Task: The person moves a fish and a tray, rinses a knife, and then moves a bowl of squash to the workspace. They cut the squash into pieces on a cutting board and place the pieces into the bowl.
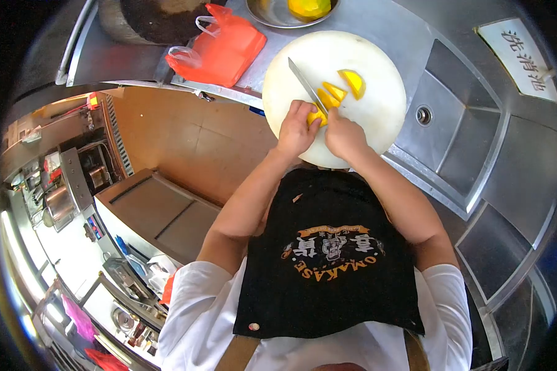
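My right hand (345, 135) is closed round the handle of a knife (304, 80), whose blade points up and left over a round white cutting board (371, 62). Fingers bent, my left hand (298, 128) presses on a yellow piece (316, 116) beside the blade. More yellow pieces lie just beyond on the board: a thick wedge (353, 83) farthest out, and thinner slices (334, 91) nearer the knife. The blade's lower part is right against the pieces near my left fingers.
A metal bowl (270, 13) holding a yellow-green fruit (309, 7) stands beyond the board. Red plastic bags (229, 54) lie on the counter to the left, near a large dark round container (151, 21). On the right is a metal sink (436, 133).
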Tool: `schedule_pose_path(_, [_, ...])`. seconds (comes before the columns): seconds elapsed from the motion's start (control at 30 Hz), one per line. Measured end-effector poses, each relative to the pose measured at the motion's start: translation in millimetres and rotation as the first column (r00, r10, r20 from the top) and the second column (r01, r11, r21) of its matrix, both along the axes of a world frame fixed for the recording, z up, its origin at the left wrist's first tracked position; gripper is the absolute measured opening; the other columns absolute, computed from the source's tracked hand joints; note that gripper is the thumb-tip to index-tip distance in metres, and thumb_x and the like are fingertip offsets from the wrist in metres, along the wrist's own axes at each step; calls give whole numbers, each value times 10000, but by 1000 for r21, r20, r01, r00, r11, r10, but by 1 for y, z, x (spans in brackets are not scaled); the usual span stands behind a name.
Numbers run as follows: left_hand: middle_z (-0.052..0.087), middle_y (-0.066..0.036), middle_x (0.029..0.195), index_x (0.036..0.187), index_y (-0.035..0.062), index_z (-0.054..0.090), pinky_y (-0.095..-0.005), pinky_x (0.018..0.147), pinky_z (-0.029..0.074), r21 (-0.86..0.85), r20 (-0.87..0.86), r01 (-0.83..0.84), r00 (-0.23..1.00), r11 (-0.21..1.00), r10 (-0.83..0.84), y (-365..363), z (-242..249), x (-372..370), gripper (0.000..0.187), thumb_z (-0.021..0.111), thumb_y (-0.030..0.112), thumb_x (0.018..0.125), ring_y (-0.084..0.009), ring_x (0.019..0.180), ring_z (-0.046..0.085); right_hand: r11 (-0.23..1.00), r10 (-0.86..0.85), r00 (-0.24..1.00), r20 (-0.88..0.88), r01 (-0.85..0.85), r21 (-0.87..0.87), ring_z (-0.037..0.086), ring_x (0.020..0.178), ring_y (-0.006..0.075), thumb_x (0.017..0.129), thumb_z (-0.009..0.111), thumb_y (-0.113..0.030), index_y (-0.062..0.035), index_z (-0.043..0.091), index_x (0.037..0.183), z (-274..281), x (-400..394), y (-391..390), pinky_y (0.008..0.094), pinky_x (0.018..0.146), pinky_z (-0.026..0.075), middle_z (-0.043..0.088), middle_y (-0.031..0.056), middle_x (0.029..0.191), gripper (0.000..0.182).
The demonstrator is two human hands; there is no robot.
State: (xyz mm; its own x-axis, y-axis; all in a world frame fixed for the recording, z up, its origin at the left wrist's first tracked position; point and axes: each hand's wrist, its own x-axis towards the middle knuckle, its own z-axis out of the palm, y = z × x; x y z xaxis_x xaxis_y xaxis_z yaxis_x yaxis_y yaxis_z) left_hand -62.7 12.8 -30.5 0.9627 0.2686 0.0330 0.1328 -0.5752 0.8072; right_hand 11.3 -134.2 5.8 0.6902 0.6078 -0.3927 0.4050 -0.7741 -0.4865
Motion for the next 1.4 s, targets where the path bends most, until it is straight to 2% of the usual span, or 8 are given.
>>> schedule_pose_path(0.17, [540, -139, 1050, 1091, 62, 561, -397, 756, 528, -42, -112, -44, 993, 998, 39, 1, 9, -5, 335, 747, 93, 814, -298, 840, 623, 998, -36, 999, -23, 35, -47, 677, 747, 437, 890, 533, -137, 18, 464, 1164, 33, 8, 5, 555, 681, 516, 683, 250, 799, 322])
schedule_pose_path(0.57, [553, -134, 1046, 988, 66, 606, -413, 790, 525, 76, 51, 68, 996, 995, -72, 16, -3, -5, 273, 742, 108, 755, -334, 954, 606, 984, 18, 991, -132, -42, -176, 687, 847, 416, 871, 503, -76, 5, 484, 1121, 44, -23, 4, 528, 765, 528, 698, 225, 899, 263])
schedule_pose_path(0.77, [544, -151, 1046, 977, 54, 588, -426, 783, 521, 17, 45, 36, 998, 999, -37, 17, -1, -3, 275, 739, 84, 749, -361, 940, 602, 989, -52, 986, -157, 29, -146, 681, 900, 409, 901, 485, -120, 2, 493, 1081, 25, -14, 23, 521, 782, 524, 695, 226, 945, 217])
schedule_pose_path(1.03, [544, -161, 1062, 1016, 49, 571, -419, 800, 510, -9, -34, -58, 998, 998, 57, 0, -10, 10, 338, 771, 85, 746, -331, 909, 600, 987, -158, 986, 52, 156, 44, 680, 811, 419, 938, 509, -168, -41, 480, 1119, 38, -1, -25, 519, 707, 520, 687, 213, 836, 223])
schedule_pose_path(1.13, [556, -175, 1136, 1076, 50, 594, -430, 877, 491, 343, 252, -136, 966, 930, 48, -6, 6, 36, 389, 780, 108, 739, -337, 961, 607, 918, -377, 926, 0, 373, 133, 666, 793, 446, 942, 527, -165, -32, 463, 1142, 42, -1, -64, 532, 700, 509, 675, 227, 822, 248])
schedule_pose_path(1.23, [592, -162, 1205, 1145, 84, 624, -429, 955, 467, 401, 279, -5, 953, 916, -117, -12, 12, 89, 442, 785, 143, 738, -337, 1049, 612, 807, -551, 823, -136, 568, 162, 649, 809, 475, 952, 523, -166, -22, 455, 1155, 30, 3, -104, 548, 712, 496, 666, 261, 846, 258])
schedule_pose_path(1.33, [624, -131, 1239, 1179, 125, 646, -393, 967, 479, 484, 78, 399, 867, 779, -493, -10, -12, 142, 440, 762, 150, 756, -309, 1131, 609, 688, -643, 731, -227, 682, 249, 633, 865, 503, 953, 531, -169, -28, 465, 1155, 1, -5, -139, 553, 741, 488, 656, 301, 895, 255])
schedule_pose_path(1.4, [649, -119, 1221, 1183, 144, 651, -381, 963, 486, 380, -116, 490, 867, 785, -485, -8, -1, 165, 413, 749, 162, 782, -312, 1126, 617, 670, -656, 715, -240, 699, 252, 631, 891, 504, 956, 532, -172, -30, 471, 1154, -2, -14, -152, 551, 760, 491, 656, 301, 909, 251])
